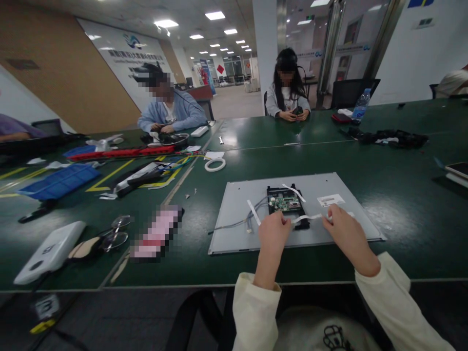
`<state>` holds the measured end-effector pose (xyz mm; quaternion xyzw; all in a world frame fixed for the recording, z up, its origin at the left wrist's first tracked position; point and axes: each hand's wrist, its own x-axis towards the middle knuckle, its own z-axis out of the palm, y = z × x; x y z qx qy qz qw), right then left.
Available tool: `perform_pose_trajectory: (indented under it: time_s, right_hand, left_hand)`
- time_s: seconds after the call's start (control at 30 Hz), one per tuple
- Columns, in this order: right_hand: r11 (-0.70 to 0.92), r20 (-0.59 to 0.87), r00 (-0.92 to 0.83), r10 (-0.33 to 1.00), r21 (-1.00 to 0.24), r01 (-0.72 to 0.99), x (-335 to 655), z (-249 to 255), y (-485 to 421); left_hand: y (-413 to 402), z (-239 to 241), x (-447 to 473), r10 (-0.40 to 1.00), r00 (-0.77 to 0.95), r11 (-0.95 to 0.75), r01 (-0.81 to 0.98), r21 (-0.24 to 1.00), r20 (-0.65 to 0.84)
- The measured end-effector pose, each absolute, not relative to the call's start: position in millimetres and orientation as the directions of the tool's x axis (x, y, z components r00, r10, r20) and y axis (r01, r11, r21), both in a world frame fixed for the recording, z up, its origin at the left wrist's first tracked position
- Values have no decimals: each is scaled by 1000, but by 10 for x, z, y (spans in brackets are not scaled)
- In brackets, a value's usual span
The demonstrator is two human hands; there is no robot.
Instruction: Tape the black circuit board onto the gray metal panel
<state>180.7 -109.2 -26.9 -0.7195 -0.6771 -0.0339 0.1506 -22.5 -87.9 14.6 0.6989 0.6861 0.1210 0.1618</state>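
A grey flat panel [234, 214] lies on the green table in front of me, with a green circuit board [283, 201] in a black frame at its middle. My left hand [273, 233] and my right hand [343, 229] each pinch one end of a white strip of tape [307, 218], stretched between them over the board's near edge. Two more white strips [253, 212] and grey wires [237, 223] lie on the panel to the left of the board. A white label [331, 200] is stuck on the panel at the right.
A roll of white tape [215, 165] lies behind the panel. Glasses [116, 234], a white device [49, 251] and a blue tray [60, 181] sit at the left. Two people sit across the table; a water bottle [361, 105] and black items [391, 138] are at the far right.
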Motion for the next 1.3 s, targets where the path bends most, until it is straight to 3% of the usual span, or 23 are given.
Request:
perform_pose_trajectory:
  time_s: [0.1,0.23,0.4,0.5,0.77,0.9,1.13,1.3]
  right_hand:
    - [29,336,57,940,-246,969,1835,-306,-1127]
    - [268,432,-91,897,-369,890,1813,-339,-1131]
    - [412,429,-214,878,-446,795,1763,-427,-1293]
    - [423,417,-239,877,-431,797,1741,-469,-1428]
    - [397,441,-225,869,-350,848,1697,-460,-1484]
    - [435,449,-272,851,-313,844,1685,-464,-1479]
    - [457,436,-304,847,-306,835,1697,-494,-1459]
    - [456,427,-305,851,-315,832,1715,-456,-1461]
  left_hand:
    - [-927,163,-241,999,-21,34,932,362,-40]
    - [-997,157,-210,999,-33,37,948,315,-15]
    - [-1069,140,-200,1000,7,-11,964,267,16]
    - [-1108,130,-209,997,56,-69,963,261,60]
    - [-1184,62,-169,875,284,-416,855,309,392]
    - [-1253,-28,-98,857,335,-461,837,293,392]
    - [-1371,-192,9,816,422,-499,859,113,394]
    - [-1372,-212,3,811,437,-513,851,114,390]
